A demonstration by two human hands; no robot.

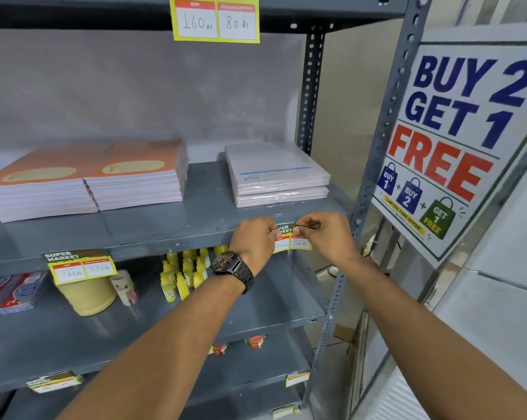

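A yellow and green "Super Market" price tag with two white price boxes hangs at the front edge of the grey metal shelf. My left hand, with a dark watch on the wrist, pinches the tag's left end. My right hand pinches the tag's top right corner, which is bent away from the shelf edge. Both hands cover parts of the tag.
White paper pads lie on the shelf just above the hands, orange-covered notebooks to the left. A second price tag hangs further left. Yellow bottles and a cream jar stand below. A "Buy 2 Get 1 Free" sign hangs right of the perforated upright.
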